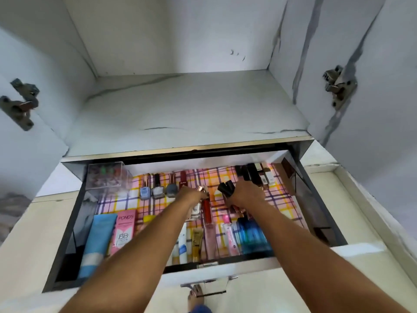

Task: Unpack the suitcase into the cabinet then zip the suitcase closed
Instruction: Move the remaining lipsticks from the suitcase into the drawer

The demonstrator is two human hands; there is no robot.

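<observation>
An open cabinet drawer (67, 222) lined with pink plaid paper holds cosmetics. Both my hands reach into its middle. My left hand (191, 196) pinches a small rose-gold capped item (201, 190) beside a row of nail polish bottles (156, 190). My right hand (244, 195) grips a bunch of black lipstick tubes (226, 187) above the liner. A red lip gloss tube (207, 211) lies between my hands. The suitcase is out of view.
A clear plastic box (108, 177) stands at the drawer's back left, dark lipstick tubes (257, 175) at back right. Tubes and a Pond's BB cream carton (124, 231) fill the front. Above is a marble-pattern shelf (187, 109) with open doors and hinges (338, 84).
</observation>
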